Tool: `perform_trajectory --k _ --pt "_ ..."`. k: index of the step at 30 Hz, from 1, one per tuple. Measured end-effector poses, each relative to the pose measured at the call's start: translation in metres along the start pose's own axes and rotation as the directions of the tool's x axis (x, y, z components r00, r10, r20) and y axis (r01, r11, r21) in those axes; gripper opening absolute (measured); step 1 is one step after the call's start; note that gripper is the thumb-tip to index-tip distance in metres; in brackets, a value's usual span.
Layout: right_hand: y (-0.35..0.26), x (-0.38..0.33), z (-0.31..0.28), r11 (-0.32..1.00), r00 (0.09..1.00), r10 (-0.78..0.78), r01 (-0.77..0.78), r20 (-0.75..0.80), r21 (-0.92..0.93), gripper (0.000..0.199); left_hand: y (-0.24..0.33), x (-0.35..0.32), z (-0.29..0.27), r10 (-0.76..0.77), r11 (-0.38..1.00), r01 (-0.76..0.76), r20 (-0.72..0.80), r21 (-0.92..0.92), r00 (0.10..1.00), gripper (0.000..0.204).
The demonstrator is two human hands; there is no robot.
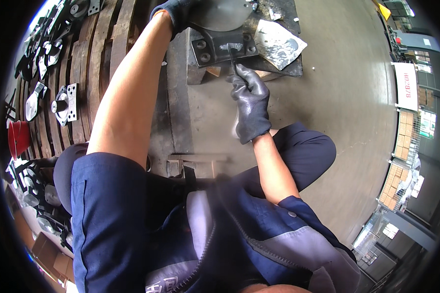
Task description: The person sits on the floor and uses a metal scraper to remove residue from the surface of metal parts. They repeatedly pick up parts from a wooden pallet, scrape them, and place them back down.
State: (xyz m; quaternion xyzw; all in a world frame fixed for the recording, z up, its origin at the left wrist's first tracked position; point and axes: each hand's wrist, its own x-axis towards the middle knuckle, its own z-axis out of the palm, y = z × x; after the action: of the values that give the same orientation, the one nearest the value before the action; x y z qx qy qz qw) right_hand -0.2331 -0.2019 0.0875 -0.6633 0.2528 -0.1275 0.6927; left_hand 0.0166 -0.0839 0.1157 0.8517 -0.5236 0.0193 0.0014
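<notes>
A dark metal part lies on the surface, just ahead of the right hand and beside the left hand. At its nearer end a blackish rectangular block is seen, with two round holes toward each end; farther from the right hand, a broad, smooth grey disc is cut off by the upper edge of the view. Between the holes, a small pale patch is shown on the block, and the end of a thin dark tool is brought to it; whether the two are touching cannot be told for certain.

The tool is pinched between the thumb and fingers of the right hand, with the other fingers curled in. A shiny dark glove is worn on it, and the right forearm is slanted up and inward from the lower right. The left arm is stretched far forward, with its gloved hand placed at the left side of the disc. Its fingers are partly hidden, so whether the disc is gripped cannot be told.

A pale sheet blotched with dark smudges is laid ahead and to the right of the right hand. To the left of the left forearm, metal brackets are set out on a slatted wooden pallet, with a red bucket beyond them.
</notes>
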Motion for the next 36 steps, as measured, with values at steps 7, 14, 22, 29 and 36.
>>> perform_trajectory --k 7,14,22,29,36 --pt "-0.007 0.0 -0.003 0.99 0.987 0.086 -0.1 0.136 0.103 0.023 0.005 0.011 0.003 -0.042 0.999 0.042 0.053 0.013 0.998 0.034" --pt "0.004 0.01 -0.018 0.912 0.983 0.139 -0.173 0.117 0.372 0.027 0.009 0.005 -0.016 -0.074 0.996 0.079 0.105 -0.045 0.992 0.033" --pt "-0.001 0.014 -0.024 0.957 0.993 0.116 -0.121 0.037 0.262 0.024 -0.001 0.007 0.004 -0.014 0.996 0.006 0.092 0.084 0.996 0.042" --pt "0.007 0.015 -0.015 0.999 0.999 -0.006 0.008 -0.053 0.037 0.025 -0.003 0.006 0.012 0.046 0.978 -0.061 0.079 0.202 0.996 0.042" --pt "0.02 0.017 -0.009 0.996 0.993 -0.085 0.083 -0.077 -0.028 0.028 -0.001 0.006 0.006 0.014 0.997 -0.015 0.009 0.08 1.0 0.037"
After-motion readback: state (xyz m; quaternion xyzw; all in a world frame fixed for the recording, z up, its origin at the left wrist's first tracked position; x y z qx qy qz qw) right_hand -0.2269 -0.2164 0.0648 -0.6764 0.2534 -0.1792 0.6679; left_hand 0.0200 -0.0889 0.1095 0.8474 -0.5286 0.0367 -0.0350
